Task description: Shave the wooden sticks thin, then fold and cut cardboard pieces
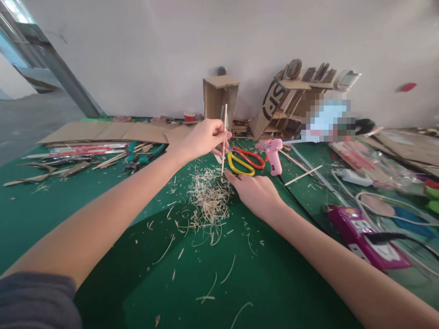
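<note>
My left hand [210,136] pinches a thin wooden stick [224,154] between thumb and fingers, holding it nearly upright. The stick's lower end stands over a pile of pale wood shavings [210,198] on the green table. At that lower end is my right hand [258,191], back of the hand up, its index finger reaching to the stick and its other fingers curled under. Whatever it grips, if anything, is hidden. Just beyond my right hand lie scissors with yellow and red handles [246,161], and a pink glue gun [273,155] stands behind them.
Cardboard structures [221,84] stand against the wall. Pliers with teal handles [137,157] and loose sticks lie at left, beside a flat cardboard sheet [103,131]. A magenta power strip [368,240] with a plugged-in cable sits at right. Scattered shavings cover the green table [144,283].
</note>
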